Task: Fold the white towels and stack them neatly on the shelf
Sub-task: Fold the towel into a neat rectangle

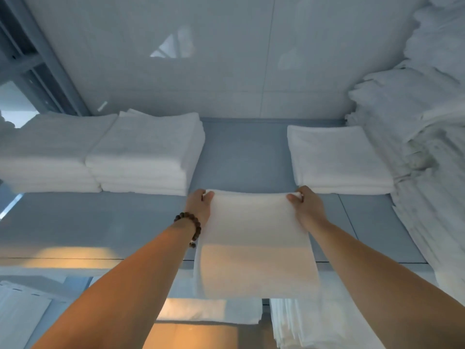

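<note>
A white towel (254, 238) lies stretched across the grey shelf (241, 157), its near part hanging over the shelf's front edge. My left hand (200, 206) pinches its far left corner, thumb on top. At the far right corner my right hand (305, 206) pinches it the same way. Two stacks of folded white towels (141, 152) stand on the shelf at the left. A lower folded stack (337, 157) sits at the right, just beyond my right hand.
A tall heap of white linen (427, 127) fills the right side. A grey back wall (201, 59) closes the shelf behind. Bare shelf shows between the left and right stacks. More white towels (302, 323) lie on a lower level.
</note>
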A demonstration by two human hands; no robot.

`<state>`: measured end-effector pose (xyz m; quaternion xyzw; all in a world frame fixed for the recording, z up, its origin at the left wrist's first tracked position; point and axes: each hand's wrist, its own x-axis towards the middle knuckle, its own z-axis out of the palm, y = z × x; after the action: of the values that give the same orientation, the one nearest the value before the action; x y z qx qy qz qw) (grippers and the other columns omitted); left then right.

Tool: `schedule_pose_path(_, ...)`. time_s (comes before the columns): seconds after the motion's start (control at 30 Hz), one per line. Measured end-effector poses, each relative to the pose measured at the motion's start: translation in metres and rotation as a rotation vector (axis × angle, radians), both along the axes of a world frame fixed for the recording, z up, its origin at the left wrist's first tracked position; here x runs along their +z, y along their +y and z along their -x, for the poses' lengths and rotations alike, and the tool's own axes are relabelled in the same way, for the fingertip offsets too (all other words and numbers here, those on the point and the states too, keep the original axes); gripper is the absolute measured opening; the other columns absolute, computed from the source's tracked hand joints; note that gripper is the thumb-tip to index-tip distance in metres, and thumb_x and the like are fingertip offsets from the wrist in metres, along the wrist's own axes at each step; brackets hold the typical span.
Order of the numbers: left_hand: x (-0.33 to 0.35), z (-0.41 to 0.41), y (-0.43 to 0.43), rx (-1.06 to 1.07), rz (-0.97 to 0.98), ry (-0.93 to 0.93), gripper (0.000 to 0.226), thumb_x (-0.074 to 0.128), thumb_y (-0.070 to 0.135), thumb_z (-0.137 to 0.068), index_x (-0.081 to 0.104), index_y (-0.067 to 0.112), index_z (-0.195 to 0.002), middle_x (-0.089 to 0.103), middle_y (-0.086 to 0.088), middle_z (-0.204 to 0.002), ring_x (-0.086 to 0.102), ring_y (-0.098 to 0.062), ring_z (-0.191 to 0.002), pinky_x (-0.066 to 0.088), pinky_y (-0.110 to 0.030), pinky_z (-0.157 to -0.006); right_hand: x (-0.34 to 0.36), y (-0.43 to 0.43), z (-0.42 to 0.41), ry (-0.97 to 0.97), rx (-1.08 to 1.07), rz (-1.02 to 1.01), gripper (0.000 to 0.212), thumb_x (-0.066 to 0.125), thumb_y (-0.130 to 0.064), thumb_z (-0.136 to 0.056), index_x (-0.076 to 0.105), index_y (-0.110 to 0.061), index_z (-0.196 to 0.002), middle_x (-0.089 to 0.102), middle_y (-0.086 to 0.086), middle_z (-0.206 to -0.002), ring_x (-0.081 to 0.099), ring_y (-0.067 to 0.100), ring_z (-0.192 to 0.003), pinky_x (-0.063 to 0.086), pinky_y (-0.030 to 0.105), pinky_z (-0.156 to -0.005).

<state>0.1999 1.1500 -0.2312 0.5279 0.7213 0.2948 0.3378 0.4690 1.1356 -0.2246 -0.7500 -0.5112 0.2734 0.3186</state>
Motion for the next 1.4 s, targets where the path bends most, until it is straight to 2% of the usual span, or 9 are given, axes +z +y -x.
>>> schedule_pose_path(0.17, -0.007, -0.010, 0.000, 0.109, -0.065, 0.055, 0.026, 0.043, 0.022, -0.099, 0.053, 0.001, -0.111, 0.060, -0.019, -0.107, 0.052, -0.025, -0.089, 0.033, -0.027, -0.071, -0.010, 0.008, 0.012, -0.016, -0.101, -0.011, 0.018, 0.063, -0.025, -0.087, 0.056, -0.011, -0.095, 0.064, 0.014, -0.097, 0.059, 0.031, -0.091, 0.038, 0.029, -0.069)
schedule_pose_path(0.23, 0.002, -0.013, -0.010, 0.148, -0.137, 0.145, 0.021, 0.045, 0.012, -0.096, 0.052, 0.004, -0.114, 0.058, -0.018, -0.110, 0.054, -0.031, -0.098, 0.039, -0.033, -0.075, -0.003, 0.004, 0.018, -0.055, -0.109, -0.008, 0.027, 0.062, -0.026, -0.088, 0.054, -0.009, -0.106, 0.060, 0.017, -0.109, 0.057, 0.035, -0.101, 0.042, 0.034, -0.077)
schedule_pose_path(0.33, 0.013, -0.024, -0.032, -0.002, -0.363, 0.389, 0.032, 0.044, 0.002, -0.089, 0.053, 0.011, -0.118, 0.051, -0.011, -0.124, 0.046, -0.032, -0.114, 0.038, -0.040, -0.089, 0.006, -0.016, 0.027, -0.383, -0.031, -0.162, 0.036, 0.055, -0.026, -0.090, 0.050, -0.008, -0.121, 0.049, 0.018, -0.126, 0.045, 0.038, -0.115, 0.040, 0.043, -0.090)
schedule_pose_path(0.47, 0.004, -0.056, -0.061, -0.417, -0.161, 0.614, 0.046, 0.032, 0.028, -0.096, 0.032, 0.032, -0.143, 0.015, 0.004, -0.157, 0.009, -0.021, -0.144, 0.009, -0.043, -0.115, -0.002, -0.049, 0.057, -0.610, 0.396, -0.051, 0.048, 0.034, -0.037, -0.096, 0.034, -0.029, -0.143, 0.018, 0.002, -0.158, 0.010, 0.026, -0.146, 0.007, 0.048, -0.116)
schedule_pose_path(0.53, -0.009, -0.065, -0.065, -0.497, -0.024, 0.706, 0.052, 0.017, 0.041, -0.098, 0.007, 0.039, -0.149, -0.009, 0.009, -0.158, -0.014, -0.021, -0.145, -0.007, -0.050, -0.115, -0.015, -0.055, 0.066, -0.678, 0.519, 0.100, 0.052, 0.019, -0.044, -0.098, 0.011, -0.037, -0.149, -0.005, -0.005, -0.160, -0.013, 0.022, -0.146, -0.012, 0.053, -0.115)
schedule_pose_path(0.6, -0.019, -0.066, -0.065, -0.497, 0.036, 0.760, 0.053, 0.010, 0.045, -0.097, -0.006, 0.042, -0.147, -0.018, 0.010, -0.157, -0.021, -0.022, -0.143, -0.011, -0.054, -0.113, -0.023, -0.055, 0.066, -0.727, 0.545, 0.152, 0.053, 0.010, -0.047, -0.098, -0.003, -0.040, -0.148, -0.015, -0.006, -0.158, -0.020, 0.022, -0.144, -0.013, 0.056, -0.114)
schedule_pose_path(0.93, -0.013, -0.061, -0.014, -0.547, 0.089, 0.815, 0.052, 0.005, 0.047, -0.097, -0.013, 0.042, -0.146, -0.019, 0.009, -0.157, -0.019, -0.026, -0.143, -0.008, -0.057, -0.113, -0.020, -0.004, 0.065, -0.717, 0.560, 0.200, 0.053, 0.010, -0.048, -0.098, -0.005, -0.039, -0.148, -0.016, -0.006, -0.158, -0.019, 0.022, -0.145, -0.009, 0.058, -0.114)
schedule_pose_path(1.2, 0.018, -0.076, -0.048, -0.512, 0.117, 0.783, 0.052, 0.015, 0.039, -0.097, 0.011, 0.035, -0.149, 0.002, 0.002, -0.160, -0.003, -0.028, -0.146, -0.009, -0.057, -0.112, 0.000, -0.039, 0.070, -0.636, 0.498, 0.220, 0.054, 0.018, -0.036, -0.098, 0.002, -0.033, -0.150, -0.012, -0.003, -0.159, -0.015, 0.021, -0.146, -0.008, 0.056, -0.115)
schedule_pose_path(1.4, -0.017, -0.070, -0.080, -0.475, 0.029, 0.744, 0.053, 0.003, 0.043, -0.096, -0.006, 0.038, -0.148, -0.014, 0.007, -0.158, -0.018, -0.020, -0.144, -0.010, -0.048, -0.116, -0.030, -0.065, 0.085, -0.743, 0.468, 0.205, 0.055, 0.004, -0.041, -0.097, -0.012, -0.031, -0.148, -0.019, -0.006, -0.157, -0.020, 0.018, -0.144, -0.011, 0.056, -0.114)
